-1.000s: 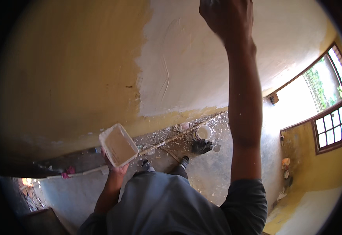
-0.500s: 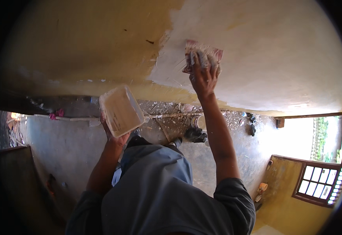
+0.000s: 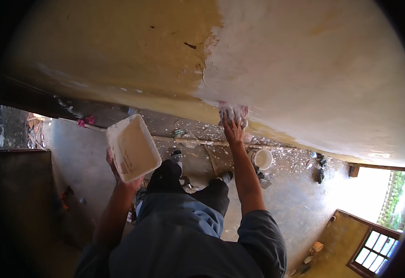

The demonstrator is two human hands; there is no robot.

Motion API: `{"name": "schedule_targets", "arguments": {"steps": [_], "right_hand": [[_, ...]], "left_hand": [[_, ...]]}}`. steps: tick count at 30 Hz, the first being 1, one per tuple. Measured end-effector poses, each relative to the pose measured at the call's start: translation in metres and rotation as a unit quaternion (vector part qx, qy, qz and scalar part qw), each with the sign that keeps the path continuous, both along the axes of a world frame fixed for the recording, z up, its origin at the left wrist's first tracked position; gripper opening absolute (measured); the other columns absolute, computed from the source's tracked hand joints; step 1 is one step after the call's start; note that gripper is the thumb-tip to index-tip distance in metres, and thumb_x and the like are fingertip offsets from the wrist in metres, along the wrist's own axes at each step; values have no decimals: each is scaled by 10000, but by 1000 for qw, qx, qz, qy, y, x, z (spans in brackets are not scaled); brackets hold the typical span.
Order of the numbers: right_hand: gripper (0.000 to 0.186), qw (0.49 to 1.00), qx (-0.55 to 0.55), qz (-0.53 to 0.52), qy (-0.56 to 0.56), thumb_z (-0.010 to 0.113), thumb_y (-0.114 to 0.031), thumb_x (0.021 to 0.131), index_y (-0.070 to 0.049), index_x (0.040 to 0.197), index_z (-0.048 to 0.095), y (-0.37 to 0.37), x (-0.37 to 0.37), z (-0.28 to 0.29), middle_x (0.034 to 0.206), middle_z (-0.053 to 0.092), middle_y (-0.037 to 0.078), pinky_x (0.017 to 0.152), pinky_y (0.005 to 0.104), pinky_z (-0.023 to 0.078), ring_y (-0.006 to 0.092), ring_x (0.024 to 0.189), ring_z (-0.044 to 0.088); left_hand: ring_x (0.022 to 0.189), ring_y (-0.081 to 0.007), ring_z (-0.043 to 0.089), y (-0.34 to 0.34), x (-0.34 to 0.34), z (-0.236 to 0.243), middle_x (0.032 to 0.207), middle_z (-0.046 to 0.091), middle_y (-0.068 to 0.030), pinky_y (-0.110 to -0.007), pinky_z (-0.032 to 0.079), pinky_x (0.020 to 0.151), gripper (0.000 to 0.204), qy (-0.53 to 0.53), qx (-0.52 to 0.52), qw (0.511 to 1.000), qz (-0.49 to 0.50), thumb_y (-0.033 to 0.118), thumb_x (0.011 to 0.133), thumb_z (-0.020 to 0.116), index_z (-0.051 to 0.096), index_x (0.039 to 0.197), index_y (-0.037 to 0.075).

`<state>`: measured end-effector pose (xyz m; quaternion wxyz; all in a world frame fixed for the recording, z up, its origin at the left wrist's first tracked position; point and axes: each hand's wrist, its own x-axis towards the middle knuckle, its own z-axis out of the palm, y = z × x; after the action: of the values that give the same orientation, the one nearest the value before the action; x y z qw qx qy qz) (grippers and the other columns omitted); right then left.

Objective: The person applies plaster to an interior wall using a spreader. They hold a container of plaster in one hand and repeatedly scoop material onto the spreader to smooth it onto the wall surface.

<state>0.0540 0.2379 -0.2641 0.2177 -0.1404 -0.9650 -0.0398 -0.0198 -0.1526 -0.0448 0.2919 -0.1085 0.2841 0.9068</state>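
My left hand [image 3: 127, 186] is closed around the side and underside of a whitish rectangular plastic tub [image 3: 134, 147]. Pale paste coats the inside of the tub, which tilts toward me. With fingers spread over it, my right hand [image 3: 233, 131] presses a flat, paste-smeared red-and-white sheet [image 3: 243, 111] to the lower part of the wall; its exact kind is unclear. White wet filler [image 3: 299, 65] covers the right of the wall. Yellow-brown old paint [image 3: 119, 51] shows on the left, with a ragged border between them.
A pale pipe or pole [image 3: 197, 141] runs along the wall's foot among scattered white flecks. A white bucket [image 3: 262, 159] stands right of my feet. Dark crumpled bags [image 3: 321, 167] lie farther right, near a bright doorway [image 3: 367, 190]. Pink cloth [image 3: 87, 121] lies at left.
My right hand has slid down the wall with the sheet, to near the bottom edge. The tub sits slightly lower and farther left in view. The whole view has tilted, showing more of my legs.
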Motion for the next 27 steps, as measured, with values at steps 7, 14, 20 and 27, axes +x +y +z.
{"name": "schedule_targets", "arguments": {"steps": [7,14,20,27], "right_hand": [[545,735,-530,-331,264,543,-9,854,-86,1391,492,-52,-23,-82,1321,558,217,987,435,453,379,1213,537],[383,87,-882,-73,458,549,-28,866,-42,1248,554,-103,-79,2,1055,621,78,763,407,532,241,935,612],[444,202,-868,-116,438,492,-19,891,-105,1326,480,-88,-108,77,1175,595,84,783,445,566,253,1036,611],[476,198,-857,-73,469,490,24,878,-92,1339,461,-83,-96,64,1020,594,95,880,505,494,253,946,570]], "left_hand": [[1272,-262,498,-5,-1,-2,1406,499,-15,-481,422,1041,730,3,-20,1000,-16,660,893,483,400,1452,199],[1236,-275,529,-5,5,2,1388,516,-25,-497,459,1000,736,-10,3,999,-39,659,878,509,416,1441,195],[1222,-277,541,-4,5,0,1375,529,-30,-507,463,994,745,-35,16,999,-15,667,866,521,431,1431,191],[1214,-273,554,7,2,14,1354,553,-33,-505,463,999,722,-47,8,998,-30,651,867,538,455,1414,186]]}}
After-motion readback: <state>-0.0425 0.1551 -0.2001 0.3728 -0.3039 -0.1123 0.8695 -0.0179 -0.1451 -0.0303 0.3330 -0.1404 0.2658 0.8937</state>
